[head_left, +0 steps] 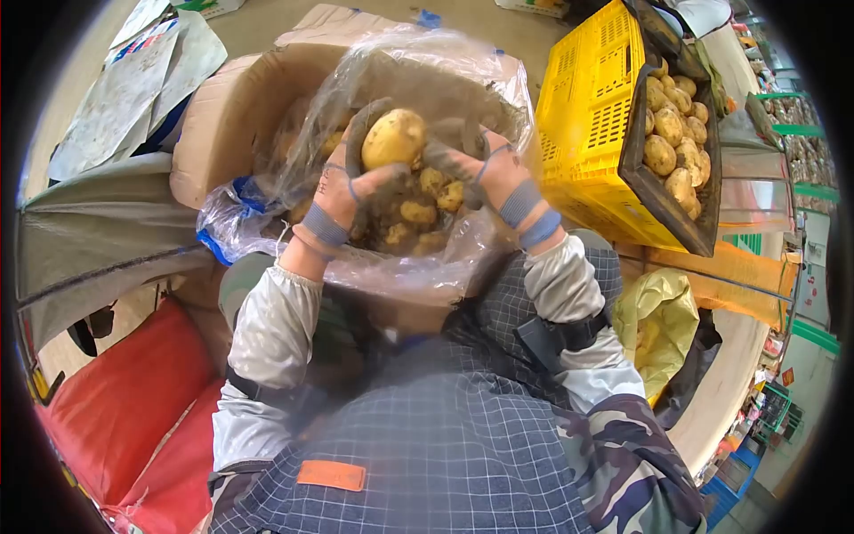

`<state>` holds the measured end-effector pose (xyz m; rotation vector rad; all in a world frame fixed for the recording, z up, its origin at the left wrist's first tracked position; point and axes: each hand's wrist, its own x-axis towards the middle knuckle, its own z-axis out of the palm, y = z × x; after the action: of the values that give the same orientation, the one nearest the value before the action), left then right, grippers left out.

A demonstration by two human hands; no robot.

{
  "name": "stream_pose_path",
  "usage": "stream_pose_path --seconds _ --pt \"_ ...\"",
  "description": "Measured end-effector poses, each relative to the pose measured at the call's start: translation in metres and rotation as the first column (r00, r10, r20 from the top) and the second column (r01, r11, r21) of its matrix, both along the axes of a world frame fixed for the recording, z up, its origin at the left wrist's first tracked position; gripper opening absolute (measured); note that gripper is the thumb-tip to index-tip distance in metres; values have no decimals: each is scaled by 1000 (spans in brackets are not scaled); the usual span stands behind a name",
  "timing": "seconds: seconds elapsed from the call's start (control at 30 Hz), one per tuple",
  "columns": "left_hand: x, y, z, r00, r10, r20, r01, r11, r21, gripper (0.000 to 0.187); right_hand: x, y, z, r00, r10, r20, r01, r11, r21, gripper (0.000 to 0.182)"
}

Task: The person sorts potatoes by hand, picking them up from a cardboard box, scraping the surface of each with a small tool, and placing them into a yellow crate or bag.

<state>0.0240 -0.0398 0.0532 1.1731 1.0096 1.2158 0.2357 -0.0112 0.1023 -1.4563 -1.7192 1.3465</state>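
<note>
Over a cardboard box (222,116) lined with clear plastic (463,67), my gloved left hand (360,173) is closed around a large yellow potato (394,139). The potato shows a few dark spots. Just right of it is my gloved right hand (471,160), its dark fingers pointing toward the potato and curved apart, with nothing seen between them. Below both hands, smaller potatoes (418,212) with soil on them lie inside the box.
A yellow crate (583,133) stands at the right beside a dark-rimmed container of potatoes (680,142). Red sacks (133,409) lie at lower left, grey sheets (133,98) at upper left. A yellow-green bag (658,320) sits right of my knee.
</note>
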Motion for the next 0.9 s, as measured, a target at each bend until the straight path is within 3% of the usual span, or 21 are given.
stream_pose_path --seconds 0.1,0.13,0.2,0.23,0.27,0.33,0.37,0.43,0.47,0.57,0.6,0.63,0.67,0.7,0.73,0.77,0.83,0.87,0.9 --pt "-11 1 23 989 -117 88 119 993 -25 56 -14 -9 -16 838 -283 -466 126 932 -340 50" --pt "-10 -4 28 977 -97 191 93 995 32 53 6 -3 -18 825 -244 -510 -67 853 -517 49" --pt "-9 -2 29 932 -52 358 33 998 59 48 25 3 -11 748 -321 -581 52 901 -431 57" --pt "-14 2 24 905 25 425 8 997 -75 46 45 11 -2 699 -331 -634 122 929 -350 62" --pt "-19 6 15 932 61 358 -5 988 -155 45 72 21 7 648 -319 -692 141 943 -303 66" --pt "-26 11 -9 973 107 206 -38 949 -313 42 152 51 28 535 -237 -811 10 962 -275 62" --pt "-21 11 -18 993 69 100 -32 943 -332 41 171 56 42 513 -257 -819 101 965 -240 61" --pt "-5 13 -34 994 -25 -109 -17 932 -363 39 196 60 57 250 -517 -819 435 815 -382 63" --pt "2 14 -43 959 -144 -246 62 948 -312 40 209 63 61 262 -552 -792 546 761 -350 63" --pt "31 18 -82 861 -333 -384 197 915 -351 52 216 61 63 486 -325 -811 368 918 -147 50" --pt "43 18 -93 711 -362 -603 183 923 -338 59 148 46 79 520 -465 -717 631 774 -44 47" --pt "57 21 -98 511 -363 -779 176 932 -318 66 133 40 66 673 -323 -666 514 851 106 47" --pt "70 30 -95 430 -499 -752 224 866 -447 76 117 36 54 778 -262 -571 466 851 244 38" --pt "87 39 -93 243 -611 -754 329 783 -528 77 101 32 42 862 -211 -461 407 831 380 32" --pt "101 42 -116 134 -584 -801 371 778 -506 73 85 29 30 921 -174 -349 341 794 504 29" --pt "115 41 -149 24 -544 -839 418 768 -486 70 80 27 33 876 -197 -441 356 881 313 28" --pt "147 34 -196 -27 -382 -924 410 839 -359 64 70 12 56 754 -301 -584 301 948 -99 26" --pt "157 35 -207 -51 -290 -956 405 869 -285 62 70 11 62 724 -352 -594 322 933 -161 27" --pt "161 42 -202 9 -379 -925 377 858 -349 60 70 11 67 690 -401 -603 339 915 -220 27"
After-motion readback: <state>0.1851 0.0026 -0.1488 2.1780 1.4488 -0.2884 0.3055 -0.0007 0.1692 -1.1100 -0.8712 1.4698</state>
